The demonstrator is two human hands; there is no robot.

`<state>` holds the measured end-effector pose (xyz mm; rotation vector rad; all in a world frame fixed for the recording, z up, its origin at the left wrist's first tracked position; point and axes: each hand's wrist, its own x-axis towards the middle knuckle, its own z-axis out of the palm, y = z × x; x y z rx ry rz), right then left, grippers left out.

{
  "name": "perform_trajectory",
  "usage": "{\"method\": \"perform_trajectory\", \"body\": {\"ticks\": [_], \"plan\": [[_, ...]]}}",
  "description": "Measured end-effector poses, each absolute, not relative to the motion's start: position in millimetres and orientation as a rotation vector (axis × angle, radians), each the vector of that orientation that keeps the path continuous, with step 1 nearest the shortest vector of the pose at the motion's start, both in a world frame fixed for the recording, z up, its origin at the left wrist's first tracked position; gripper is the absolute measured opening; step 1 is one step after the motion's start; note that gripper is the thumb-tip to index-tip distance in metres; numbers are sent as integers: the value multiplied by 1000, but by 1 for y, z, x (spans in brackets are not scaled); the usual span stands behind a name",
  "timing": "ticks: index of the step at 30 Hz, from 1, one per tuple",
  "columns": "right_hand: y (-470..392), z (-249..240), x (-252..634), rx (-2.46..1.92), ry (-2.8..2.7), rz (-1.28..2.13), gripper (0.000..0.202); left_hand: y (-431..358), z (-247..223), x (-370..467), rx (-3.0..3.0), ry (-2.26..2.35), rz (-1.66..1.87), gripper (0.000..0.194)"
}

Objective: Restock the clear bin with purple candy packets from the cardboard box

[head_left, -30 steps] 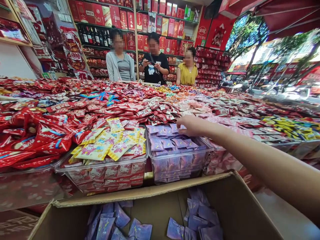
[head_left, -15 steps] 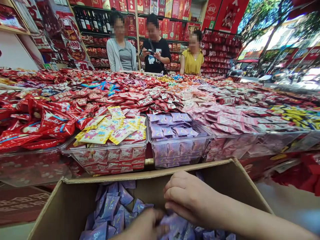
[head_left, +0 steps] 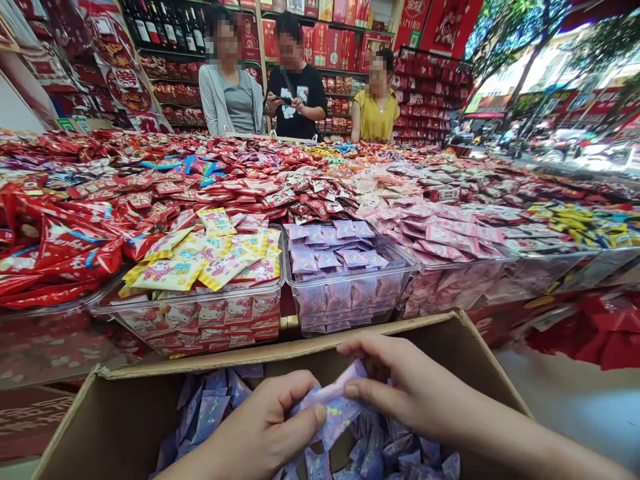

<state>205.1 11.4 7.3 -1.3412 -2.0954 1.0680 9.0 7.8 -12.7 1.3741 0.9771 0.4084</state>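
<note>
Behind everything stand tall shelves point(head_left: 325, 50) with red boxes and bottles. In front of them spreads a broad display of wrapped sweets point(head_left: 240, 190), mostly red, and three people point(head_left: 231, 100) stand at its far side. Nearer is an open cardboard box point(head_left: 125, 400), just before the row of clear tubs. The middle tub point(head_left: 350, 275) contains purple packets in layers; the tub beside it, on the left point(head_left: 190, 299), has yellow packets point(head_left: 183, 267) on its top.

Above the box opening are both hands. The left hand point(head_left: 270, 420) has its fingers closed on the lower left part of a purple packet point(head_left: 337, 410); the right hand point(head_left: 400, 380) grips its upper right part, with the thumb on top. Whether a second packet is under it, I cannot tell. Below, more loose purple packets point(head_left: 210, 413) lie inside the box.
</note>
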Motion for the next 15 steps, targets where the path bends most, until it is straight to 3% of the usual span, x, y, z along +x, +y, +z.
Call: {"method": "perform_trajectory", "body": {"ticks": [6, 15], "plan": [[19, 1, 203, -1232, -1791, 1381, 19, 5, -14, 14, 1156, 943, 516, 21], [18, 3, 199, -1140, -1958, 858, 10, 2, -7, 21, 762, 973, 729, 26]]}}
